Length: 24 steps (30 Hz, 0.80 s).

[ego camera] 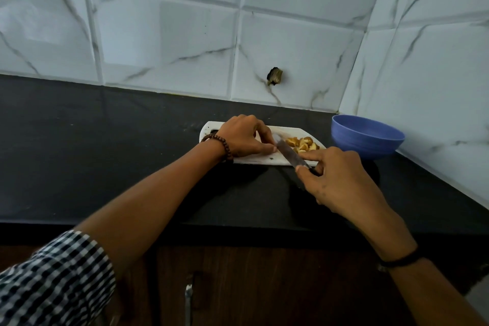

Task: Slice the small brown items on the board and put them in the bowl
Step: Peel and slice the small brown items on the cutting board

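Closest to the camera, at about 8 o'clock, is a checked sleeve [53, 280], rolled up on the left arm. A dark wooden cupboard [264, 286] sits under the black counter [105, 153].

The right hand [341, 182], at about 4 o'clock from the middle, is closed around the handle of a knife [289, 153]. One finger lies straight along the top of the blade. The blade points up toward 11 o'clock, onto the white board [254, 160].

The left hand [243, 136] wears a bead bracelet [222, 144]. Its fingers are curled down on the board right at the knife tip. What they pinch is hidden, so the grip cannot be told.

The cut brown and yellow pieces [303, 143] lie in a heap on the board, just to the right of the blade.

At 3 o'clock from the board stands the blue bowl [367, 137], near the board but not touching it. Behind it all is the white tiled wall [172, 34].
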Tool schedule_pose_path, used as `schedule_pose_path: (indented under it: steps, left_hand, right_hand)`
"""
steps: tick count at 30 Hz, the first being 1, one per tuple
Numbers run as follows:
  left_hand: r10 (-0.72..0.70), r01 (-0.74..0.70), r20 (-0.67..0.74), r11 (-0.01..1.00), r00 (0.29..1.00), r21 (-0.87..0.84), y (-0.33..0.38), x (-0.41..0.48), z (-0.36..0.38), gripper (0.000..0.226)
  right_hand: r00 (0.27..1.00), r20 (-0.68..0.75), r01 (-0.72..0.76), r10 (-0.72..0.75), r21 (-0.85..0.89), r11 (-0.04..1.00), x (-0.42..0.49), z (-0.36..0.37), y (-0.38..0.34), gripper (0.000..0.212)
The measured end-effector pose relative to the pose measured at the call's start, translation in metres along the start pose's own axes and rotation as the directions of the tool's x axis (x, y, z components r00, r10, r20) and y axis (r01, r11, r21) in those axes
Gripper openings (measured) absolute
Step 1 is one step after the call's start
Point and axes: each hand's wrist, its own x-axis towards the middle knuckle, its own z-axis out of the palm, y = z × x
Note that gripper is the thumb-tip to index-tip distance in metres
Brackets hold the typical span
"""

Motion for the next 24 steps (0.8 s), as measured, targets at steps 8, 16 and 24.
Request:
schedule_pose_path:
  steps: [8,16,24]
  left_hand:
    - [-0.034,0.033,-0.046,0.999,0.998,-0.01,0.002,0.001,-0.003,0.018]
    - [-0.247,0.266,-0.277,0.963,0.929,0.034,-0.013,-0.002,-0.011,0.022]
    - [-0.322,0.361,-0.285,0.928,0.903,0.096,-0.019,-0.007,-0.014,0.022]
  right_hand:
    - [0.998,-0.055,0.007,-0.006,0.011,1.0,0.0,0.002,0.006,0.048]
    - [0.989,-0.005,0.145,-0.145,0.033,0.989,0.0,0.0,-0.013,0.043]
    - [0.996,0.0,0.088,-0.088,-0.007,0.996,0.014,-0.003,0.0,0.041]
